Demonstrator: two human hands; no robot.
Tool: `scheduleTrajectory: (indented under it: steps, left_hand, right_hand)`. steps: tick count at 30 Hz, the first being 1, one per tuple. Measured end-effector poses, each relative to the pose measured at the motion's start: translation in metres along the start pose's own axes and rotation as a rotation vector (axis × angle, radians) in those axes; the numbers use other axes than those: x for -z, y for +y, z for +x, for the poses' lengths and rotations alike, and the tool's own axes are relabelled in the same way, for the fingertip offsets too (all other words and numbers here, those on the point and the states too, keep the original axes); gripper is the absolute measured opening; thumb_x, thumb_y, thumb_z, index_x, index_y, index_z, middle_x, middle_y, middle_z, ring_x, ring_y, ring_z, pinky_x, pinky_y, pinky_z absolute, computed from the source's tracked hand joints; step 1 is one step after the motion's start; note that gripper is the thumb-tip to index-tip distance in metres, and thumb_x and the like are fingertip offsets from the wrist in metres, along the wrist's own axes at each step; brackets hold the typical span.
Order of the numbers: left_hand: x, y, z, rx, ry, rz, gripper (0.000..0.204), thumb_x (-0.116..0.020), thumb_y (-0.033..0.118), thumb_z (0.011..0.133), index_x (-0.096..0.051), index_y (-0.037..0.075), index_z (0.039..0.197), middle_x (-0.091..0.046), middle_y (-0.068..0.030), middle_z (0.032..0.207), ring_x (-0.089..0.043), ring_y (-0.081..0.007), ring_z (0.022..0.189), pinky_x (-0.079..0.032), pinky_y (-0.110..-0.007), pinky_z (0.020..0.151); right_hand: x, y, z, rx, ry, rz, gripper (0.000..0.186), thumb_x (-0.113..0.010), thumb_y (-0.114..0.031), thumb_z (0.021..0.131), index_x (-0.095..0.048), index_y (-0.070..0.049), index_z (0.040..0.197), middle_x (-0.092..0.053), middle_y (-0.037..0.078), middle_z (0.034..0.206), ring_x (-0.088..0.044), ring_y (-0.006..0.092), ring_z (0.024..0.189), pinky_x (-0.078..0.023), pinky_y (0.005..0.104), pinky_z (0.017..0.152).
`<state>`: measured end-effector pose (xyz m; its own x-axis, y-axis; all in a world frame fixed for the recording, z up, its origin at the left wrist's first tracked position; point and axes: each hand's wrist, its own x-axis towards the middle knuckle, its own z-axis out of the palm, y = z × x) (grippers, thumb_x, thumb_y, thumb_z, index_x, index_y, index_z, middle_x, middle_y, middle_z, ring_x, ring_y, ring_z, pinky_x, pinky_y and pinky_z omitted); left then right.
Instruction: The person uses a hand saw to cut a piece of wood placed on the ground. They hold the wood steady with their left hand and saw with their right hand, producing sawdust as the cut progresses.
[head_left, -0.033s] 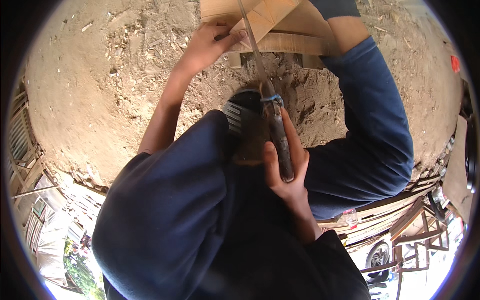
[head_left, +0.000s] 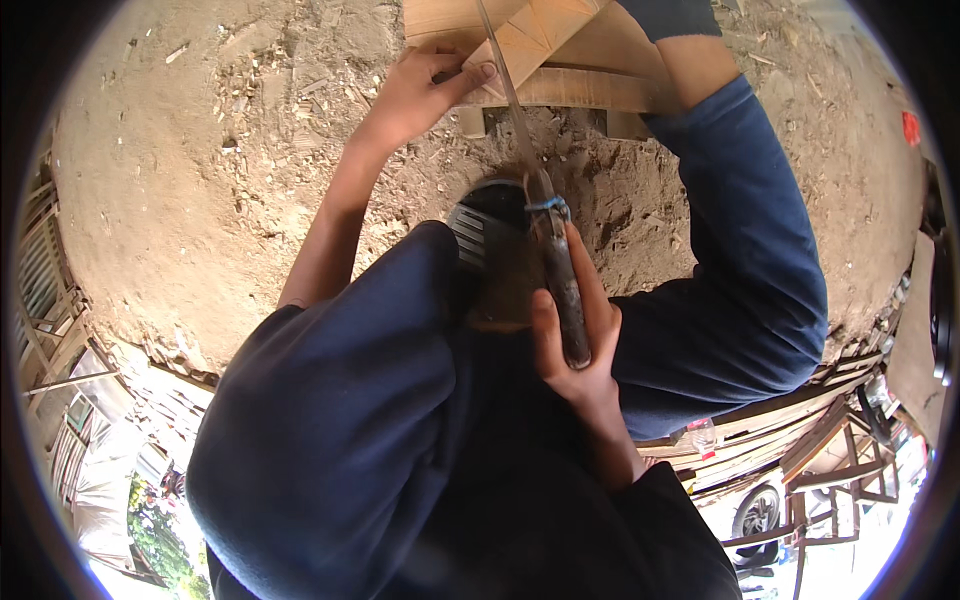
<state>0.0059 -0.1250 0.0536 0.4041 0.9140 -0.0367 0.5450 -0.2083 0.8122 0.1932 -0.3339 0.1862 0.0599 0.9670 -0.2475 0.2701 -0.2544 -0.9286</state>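
Observation:
My right hand (head_left: 578, 332) is closed around the dark, worn handle (head_left: 560, 285) of a saw, with blue binding near the blade's base. The long thin blade (head_left: 517, 128) runs up over the edge of a pale wooden piece (head_left: 530, 35). With thumb and fingers, my left hand (head_left: 430, 90) grips that piece at its lower left end, beside the blade. Below it lie boards (head_left: 600, 88), and a bare ankle (head_left: 690, 65) in a dark sock presses over them at the top right, below it a navy trouser leg.
Dirt ground with wood chips (head_left: 230, 140) surrounds me; a dark sandal (head_left: 480, 215) sits under the saw. At the lower right are stacked planks, a plastic bottle (head_left: 703, 438), a wooden frame (head_left: 840, 470) and a wheel (head_left: 755, 515). A small red object (head_left: 910, 128) lies far right.
The saw and my right hand have shifted slightly down, toward my body. My left hand has barely moved.

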Motion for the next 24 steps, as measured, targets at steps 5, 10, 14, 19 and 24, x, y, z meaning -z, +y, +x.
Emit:
scheduleTrajectory:
  steps: [5, 10, 14, 19, 24]
  left_hand:
    - [0.005, 0.002, 0.002, 0.002, -0.021, -0.015, 0.046, -0.064, 0.047, 0.091, -0.074, 0.001, 0.093, -0.068, -0.0133, 0.089, -0.066, -0.0274, 0.08, -0.051, -0.037, 0.074]
    - [0.002, 0.0, 0.007, 0.019, -0.003, -0.033, 0.046, -0.065, 0.047, 0.091, -0.075, 0.002, 0.093, -0.068, -0.0139, 0.09, -0.067, -0.0275, 0.081, -0.051, -0.037, 0.074]
    - [-0.002, -0.011, 0.006, 0.012, -0.002, -0.046, 0.047, -0.065, 0.049, 0.09, -0.075, 0.003, 0.095, -0.068, -0.0135, 0.089, -0.067, -0.0272, 0.081, -0.051, -0.038, 0.073]
    - [0.004, -0.001, 0.007, 0.05, -0.041, -0.036, 0.048, -0.065, 0.049, 0.09, -0.075, 0.002, 0.096, -0.068, -0.0131, 0.09, -0.067, -0.0268, 0.083, -0.051, -0.037, 0.074]
    - [0.0, -0.001, 0.006, 0.016, 0.057, 0.033, 0.048, -0.066, 0.048, 0.089, -0.075, 0.001, 0.095, -0.068, -0.0126, 0.088, -0.066, -0.0251, 0.08, -0.051, -0.036, 0.072]
  right_hand:
    - [0.003, -0.001, 0.001, 0.027, 0.031, -0.007, 0.059, -0.058, -0.008, 0.091, -0.037, 0.009, 0.144, -0.069, 0.025, 0.096, -0.071, 0.0216, 0.082, -0.054, 0.0299, 0.072]
    - [-0.004, -0.002, 0.012, -0.004, 0.036, -0.017, 0.059, -0.058, -0.007, 0.091, -0.037, 0.009, 0.144, -0.069, 0.022, 0.091, -0.071, 0.0198, 0.075, -0.054, 0.0296, 0.067]
    - [0.001, 0.002, -0.003, -0.005, 0.036, 0.035, 0.059, -0.059, -0.006, 0.09, -0.038, 0.009, 0.143, -0.069, 0.02, 0.088, -0.07, 0.0182, 0.071, -0.054, 0.029, 0.064]
    - [0.0, -0.007, 0.015, -0.018, -0.01, -0.046, 0.06, -0.057, -0.004, 0.09, -0.036, 0.011, 0.143, -0.07, 0.024, 0.101, -0.072, 0.0211, 0.079, -0.055, 0.0291, 0.07]
    - [0.001, 0.004, -0.002, 0.048, 0.039, 0.031, 0.058, -0.057, -0.006, 0.09, -0.037, 0.014, 0.141, -0.068, 0.027, 0.101, -0.072, 0.0253, 0.089, -0.054, 0.0309, 0.076]
